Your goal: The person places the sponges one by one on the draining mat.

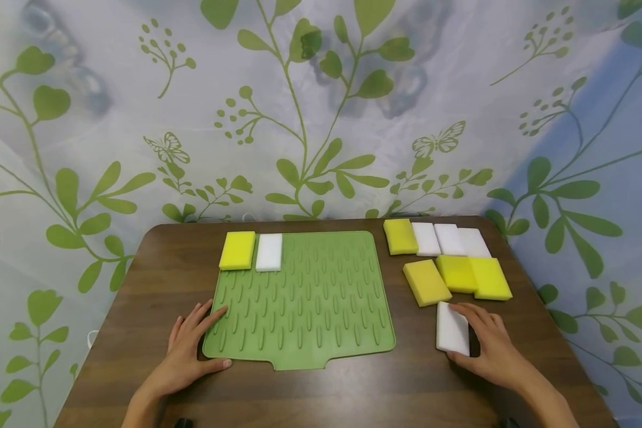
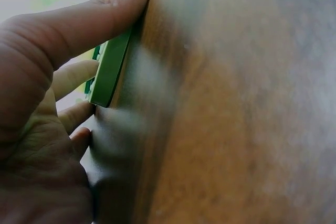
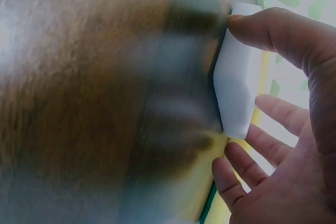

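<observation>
My right hand (image 1: 492, 348) holds a white sponge block (image 1: 452, 329) at the right of the table, thumb at its near end and fingers at its far end and side. In the right wrist view, the thumb presses the end of the white sponge (image 3: 235, 77). My left hand (image 1: 188, 345) rests at the near left corner of a green ridged mat (image 1: 305, 309), fingers spread, with the index fingertip over its edge. A yellow sponge (image 1: 238, 251) and another white sponge (image 1: 269, 252) lie side by side at the mat's far left corner.
Right of the mat, a back row has a yellow sponge (image 1: 400, 237) and several white ones (image 1: 449, 239). In front of it lie yellow sponges (image 1: 427, 282), close to my right hand. The brown table (image 1: 385, 392) backs onto a leaf-patterned cloth (image 1: 321, 101).
</observation>
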A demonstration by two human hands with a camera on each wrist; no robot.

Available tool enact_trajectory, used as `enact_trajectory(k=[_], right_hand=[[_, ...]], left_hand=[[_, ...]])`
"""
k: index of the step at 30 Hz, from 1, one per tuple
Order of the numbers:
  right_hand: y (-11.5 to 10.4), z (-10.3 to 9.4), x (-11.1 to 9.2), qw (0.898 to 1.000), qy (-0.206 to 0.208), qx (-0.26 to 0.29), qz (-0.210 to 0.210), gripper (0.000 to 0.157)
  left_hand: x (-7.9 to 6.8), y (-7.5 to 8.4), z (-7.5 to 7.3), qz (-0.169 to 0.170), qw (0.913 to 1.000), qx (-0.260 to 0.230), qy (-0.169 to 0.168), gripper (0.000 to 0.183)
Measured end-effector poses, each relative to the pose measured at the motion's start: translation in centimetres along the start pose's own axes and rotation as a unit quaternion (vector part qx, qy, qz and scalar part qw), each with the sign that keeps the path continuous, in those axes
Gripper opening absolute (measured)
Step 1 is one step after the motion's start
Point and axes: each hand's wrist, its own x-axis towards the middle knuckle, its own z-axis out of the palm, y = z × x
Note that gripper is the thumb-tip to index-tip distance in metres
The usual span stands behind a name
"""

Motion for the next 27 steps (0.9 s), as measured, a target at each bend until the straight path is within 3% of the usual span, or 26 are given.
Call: enact_trajectory(k=[27], right_hand=[[-4.2, 0.2, 1.7, 0.999, 0.004, 0.021, -0.046, 0.093]], left_hand=[[0.1, 0.1, 0.0, 0.004, 1.0, 0.007, 0.003, 0.1]])
